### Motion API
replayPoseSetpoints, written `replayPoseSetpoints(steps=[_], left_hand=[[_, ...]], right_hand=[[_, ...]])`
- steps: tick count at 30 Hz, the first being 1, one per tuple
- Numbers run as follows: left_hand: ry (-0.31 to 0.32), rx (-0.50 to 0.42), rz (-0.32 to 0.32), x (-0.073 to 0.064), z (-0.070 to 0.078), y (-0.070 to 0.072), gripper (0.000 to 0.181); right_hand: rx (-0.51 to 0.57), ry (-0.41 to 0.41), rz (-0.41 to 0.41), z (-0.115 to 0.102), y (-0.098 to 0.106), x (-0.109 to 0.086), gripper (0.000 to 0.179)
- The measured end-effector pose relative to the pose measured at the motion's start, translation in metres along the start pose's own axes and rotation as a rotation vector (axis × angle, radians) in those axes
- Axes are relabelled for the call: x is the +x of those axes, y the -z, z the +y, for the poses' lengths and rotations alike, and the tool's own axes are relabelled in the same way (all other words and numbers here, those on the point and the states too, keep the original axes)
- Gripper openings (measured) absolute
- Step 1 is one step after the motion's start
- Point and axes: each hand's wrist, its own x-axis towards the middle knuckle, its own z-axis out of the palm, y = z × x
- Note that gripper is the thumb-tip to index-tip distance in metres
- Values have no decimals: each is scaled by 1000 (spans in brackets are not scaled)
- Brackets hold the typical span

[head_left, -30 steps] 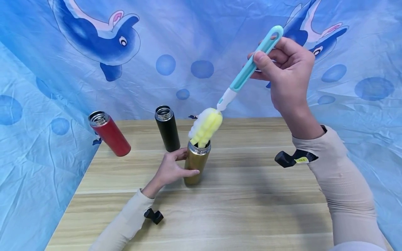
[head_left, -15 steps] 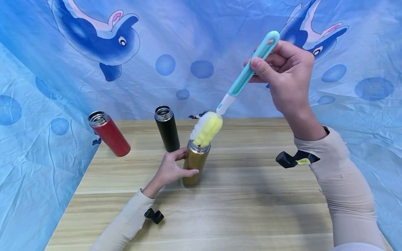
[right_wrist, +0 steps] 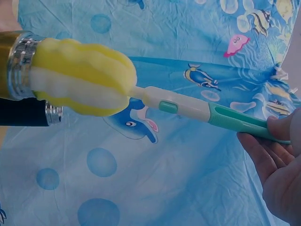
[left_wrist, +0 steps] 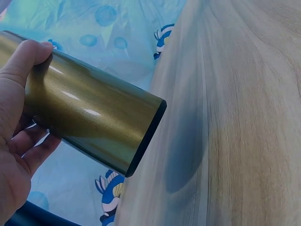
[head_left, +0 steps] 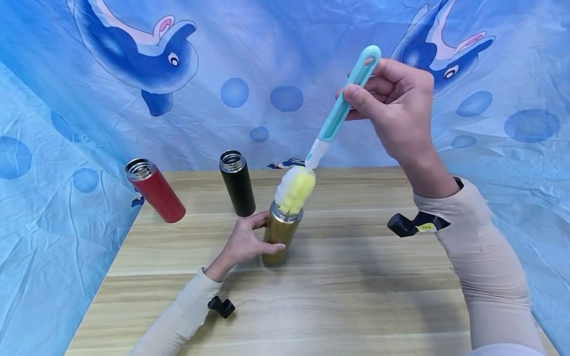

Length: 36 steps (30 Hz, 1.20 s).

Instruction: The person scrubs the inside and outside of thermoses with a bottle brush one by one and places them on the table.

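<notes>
Gold bottle (head_left: 282, 231): room right, black bottle (head_left: 239, 191) behind-left.

This looks to me like a makeshift filming booth: blue sheeting (head_left: 329, 29) printed with cartoon dolphins (head_left: 133, 59) hangs behind the wood-grain table (head_left: 347, 311) and along both its sides; a black wrist camera (head_left: 403, 226) shows over it.

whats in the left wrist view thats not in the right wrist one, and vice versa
Only the left wrist view shows the dark base of the gold bottle and its shadow on the wooden table. Only the right wrist view shows the sponge brush at the bottle's metal mouth and the right hand holding the teal handle. Both show the bottle's gold body and the blue backdrop.
</notes>
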Motion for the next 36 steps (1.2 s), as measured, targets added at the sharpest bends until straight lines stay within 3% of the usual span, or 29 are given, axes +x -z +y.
replayPoseSetpoints(steps=[17,28,36], left_hand=[[-36,-14,0,1,1,-6,68],[-60,-14,-5,1,1,-8,69],[-30,-15,3,0,4,-8,70]], right_hand=[[-134,43,-47,4,-2,-6,7],[-127,44,-91,6,-10,-11,11],[-130,49,-113,5,-15,-12,11]])
